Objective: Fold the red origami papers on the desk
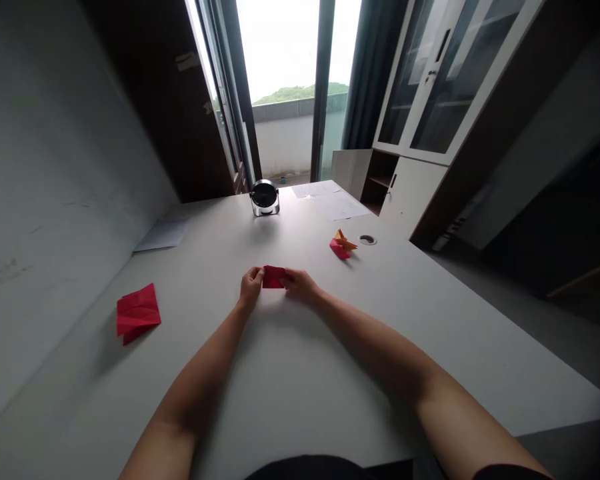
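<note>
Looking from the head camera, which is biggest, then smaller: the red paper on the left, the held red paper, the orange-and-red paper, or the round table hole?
1. left red paper
2. held red paper and orange-and-red paper: too alike to rank
3. round table hole

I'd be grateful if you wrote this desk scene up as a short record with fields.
Left hand: grips left edge of red paper
Right hand: grips its right edge
Surface: white desk
Desk, left: folded red sheet
Desk, right: red-and-orange folded piece
Far end: round black device, white papers
</note>
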The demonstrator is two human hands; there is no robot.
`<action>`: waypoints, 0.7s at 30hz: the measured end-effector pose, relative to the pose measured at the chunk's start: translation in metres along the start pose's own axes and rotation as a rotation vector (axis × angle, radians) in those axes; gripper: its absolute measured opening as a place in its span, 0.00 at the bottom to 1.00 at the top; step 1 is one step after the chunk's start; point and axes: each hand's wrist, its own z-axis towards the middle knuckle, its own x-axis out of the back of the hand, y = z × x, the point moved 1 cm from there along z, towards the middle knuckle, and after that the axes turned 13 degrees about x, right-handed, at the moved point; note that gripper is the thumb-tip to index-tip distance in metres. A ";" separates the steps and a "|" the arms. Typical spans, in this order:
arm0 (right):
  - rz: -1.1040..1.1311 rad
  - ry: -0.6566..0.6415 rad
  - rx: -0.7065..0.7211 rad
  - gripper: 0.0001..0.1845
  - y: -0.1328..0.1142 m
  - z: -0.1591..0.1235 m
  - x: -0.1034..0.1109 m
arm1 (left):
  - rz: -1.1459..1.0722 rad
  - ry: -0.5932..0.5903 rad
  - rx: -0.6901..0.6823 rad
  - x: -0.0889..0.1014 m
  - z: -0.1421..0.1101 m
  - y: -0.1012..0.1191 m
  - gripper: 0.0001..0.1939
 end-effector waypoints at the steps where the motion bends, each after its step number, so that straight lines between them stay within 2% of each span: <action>1: 0.020 0.012 0.004 0.09 0.000 0.000 0.000 | 0.016 0.004 -0.004 0.000 0.000 0.000 0.16; 8: 0.077 0.014 -0.030 0.11 -0.002 0.000 -0.001 | -0.037 -0.039 0.008 -0.003 0.001 -0.001 0.18; 11: 0.037 0.010 -0.044 0.10 -0.004 -0.001 -0.001 | -0.086 -0.075 0.018 -0.003 0.000 0.000 0.19; 15: -0.039 0.039 -0.057 0.07 -0.008 -0.001 0.001 | -0.092 -0.063 -0.004 0.001 0.000 0.002 0.18; 21: 0.095 0.102 -0.054 0.15 -0.004 0.003 0.003 | -0.099 -0.063 0.008 0.007 0.002 0.004 0.19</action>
